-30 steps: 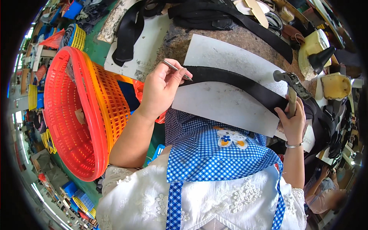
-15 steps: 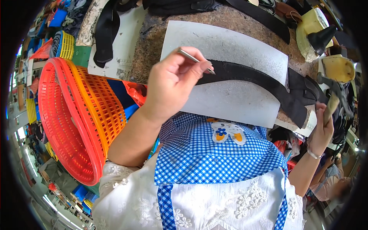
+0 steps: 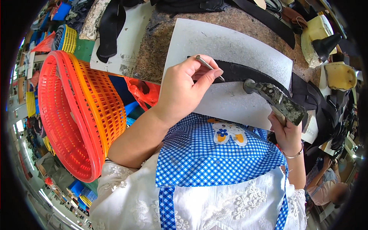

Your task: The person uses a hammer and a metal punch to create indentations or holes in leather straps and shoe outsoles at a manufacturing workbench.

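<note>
Between the thumb and fingers of my left hand (image 3: 180, 88) is a slim metal punch (image 3: 205, 62), slanted with its narrow tip down at the edge of a curved black strip (image 3: 239, 72). The strip lies on a white board (image 3: 234, 100), its left end partly hidden behind my fingers. My right hand (image 3: 288, 138) is closed around the light handle of a hammer (image 3: 275, 96). The dark, worn hammer head is above the right part of the strip and covers some of it. A gap separates the hammer from the punch.
A speckled stone slab (image 3: 153, 46) is under the board. More black strips (image 3: 111, 32) lie along the back and sides. On my left stand nested red and orange baskets (image 3: 101, 103). A yellowish block with a black cone (image 3: 326, 46) sits at the far right; another person (image 3: 324, 184) is lower right.
My right hand has swung the hammer inward from the far right, over the strip. My left hand and the punch have shifted slightly right and down.
</note>
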Tool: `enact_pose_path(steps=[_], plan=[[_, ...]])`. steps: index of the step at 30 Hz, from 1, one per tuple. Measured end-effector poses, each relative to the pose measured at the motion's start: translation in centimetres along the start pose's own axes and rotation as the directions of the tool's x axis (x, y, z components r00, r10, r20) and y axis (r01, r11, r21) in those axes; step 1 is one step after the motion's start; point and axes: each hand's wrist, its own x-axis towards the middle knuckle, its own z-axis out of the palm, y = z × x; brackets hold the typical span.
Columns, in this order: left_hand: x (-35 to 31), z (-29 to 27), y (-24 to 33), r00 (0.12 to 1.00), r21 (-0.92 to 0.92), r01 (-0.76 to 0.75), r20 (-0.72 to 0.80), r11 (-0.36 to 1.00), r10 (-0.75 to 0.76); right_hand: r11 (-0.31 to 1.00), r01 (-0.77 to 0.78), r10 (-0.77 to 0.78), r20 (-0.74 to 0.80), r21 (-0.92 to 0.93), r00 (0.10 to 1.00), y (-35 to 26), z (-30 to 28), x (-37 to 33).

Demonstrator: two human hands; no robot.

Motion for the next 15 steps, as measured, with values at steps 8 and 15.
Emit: enact_pose_path(steps=[8,15], plan=[[0.1,0.3,0.9,0.975,0.361,-0.222,0.058,0.906,0.216,0.991,-0.106,0.110,-0.056,0.080,0.992,-2.5,-1.5,0.0],[0.4,1.9,2.3,0.848,0.635,-0.485,0.171,0.602,0.502,0.908,0.398,-0.407,-0.048,-0.129,0.912,-3.4,-2.6,2.2]])
